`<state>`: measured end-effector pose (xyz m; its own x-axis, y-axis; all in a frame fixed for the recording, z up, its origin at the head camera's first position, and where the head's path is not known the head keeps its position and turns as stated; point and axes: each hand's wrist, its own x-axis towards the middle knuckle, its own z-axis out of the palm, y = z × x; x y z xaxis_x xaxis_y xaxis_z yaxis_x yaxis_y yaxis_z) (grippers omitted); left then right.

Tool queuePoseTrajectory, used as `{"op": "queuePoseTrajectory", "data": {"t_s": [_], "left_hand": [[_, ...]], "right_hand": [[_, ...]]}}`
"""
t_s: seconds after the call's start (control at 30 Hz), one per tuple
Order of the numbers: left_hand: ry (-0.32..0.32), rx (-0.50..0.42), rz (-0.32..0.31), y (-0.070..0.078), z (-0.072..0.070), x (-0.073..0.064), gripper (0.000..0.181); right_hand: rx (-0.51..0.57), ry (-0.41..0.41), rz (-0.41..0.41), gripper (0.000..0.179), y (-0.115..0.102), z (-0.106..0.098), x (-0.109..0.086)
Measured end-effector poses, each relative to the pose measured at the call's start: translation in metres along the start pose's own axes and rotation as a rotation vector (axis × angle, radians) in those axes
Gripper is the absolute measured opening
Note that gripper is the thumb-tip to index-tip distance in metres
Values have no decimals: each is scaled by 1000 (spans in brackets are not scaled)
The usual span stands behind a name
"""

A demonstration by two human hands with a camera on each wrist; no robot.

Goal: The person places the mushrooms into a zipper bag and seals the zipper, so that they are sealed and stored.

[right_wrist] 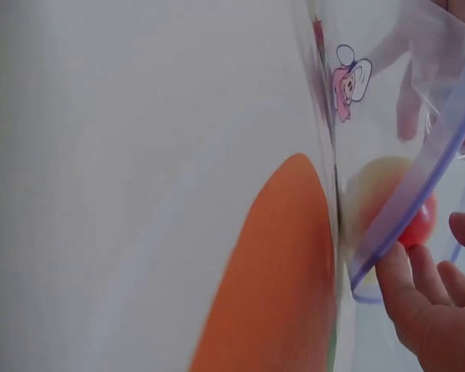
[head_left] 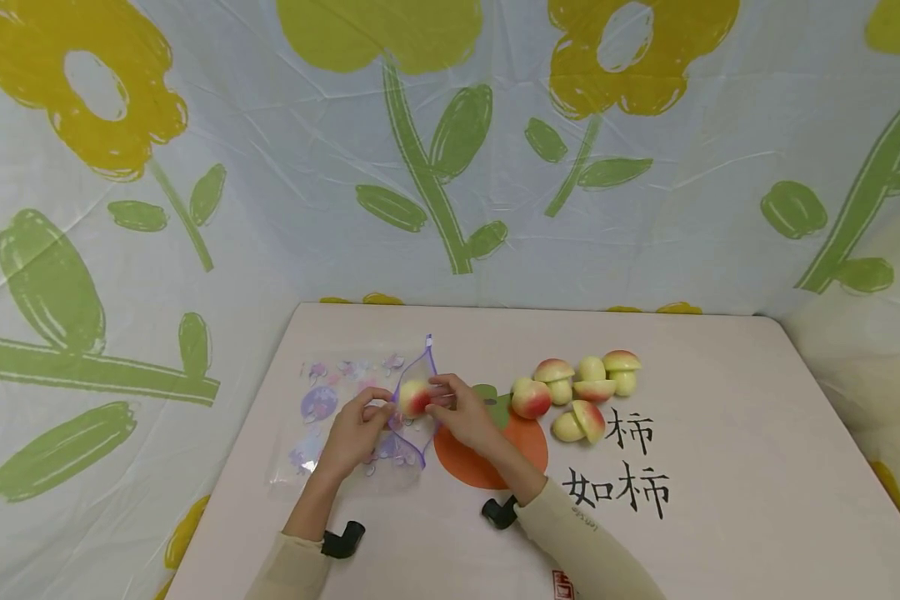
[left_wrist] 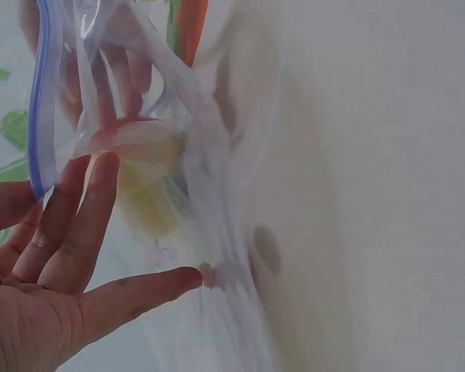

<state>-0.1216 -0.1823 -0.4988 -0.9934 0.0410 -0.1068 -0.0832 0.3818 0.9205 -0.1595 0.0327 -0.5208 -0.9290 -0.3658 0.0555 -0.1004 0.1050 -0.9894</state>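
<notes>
A clear zip bag (head_left: 362,473) with cartoon prints and a purple zip lies on the left of the table, its mouth spread apart. My left hand (head_left: 355,433) pinches the near side of the mouth by the zip edge, its little finger (left_wrist: 151,293) stretched out along the plastic. Inside the mouth is a toy mushroom (head_left: 412,398) with a red-and-yellow cap and pale yellow stem (left_wrist: 149,203). Reaching into the bag from the right, my right hand (head_left: 468,417) has its fingertips at the red cap (right_wrist: 418,226), the fingers fairly straight. Plastic partly veils both.
Several more toy mushrooms (head_left: 591,392) are grouped to the right of the bag. The pale table mat (head_left: 757,467) carries an orange persimmon print (head_left: 487,462) and black characters. A flower-patterned cloth (head_left: 495,192) hangs behind the table.
</notes>
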Motion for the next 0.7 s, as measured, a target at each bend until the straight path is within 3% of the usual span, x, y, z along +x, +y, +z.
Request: {"op": "queuePoseTrajectory", "data": {"t_s": [0.3, 0.47, 0.7], "left_hand": [[18, 0, 16, 1, -1, 0, 17], [33, -2, 15, 1, -1, -1, 15], [50, -12, 8, 0, -1, -1, 15]], "right_hand": [[224, -115, 51, 50, -2, 2, 1], [253, -133, 69, 55, 0, 2, 1], [276, -132, 14, 54, -5, -7, -2]]}}
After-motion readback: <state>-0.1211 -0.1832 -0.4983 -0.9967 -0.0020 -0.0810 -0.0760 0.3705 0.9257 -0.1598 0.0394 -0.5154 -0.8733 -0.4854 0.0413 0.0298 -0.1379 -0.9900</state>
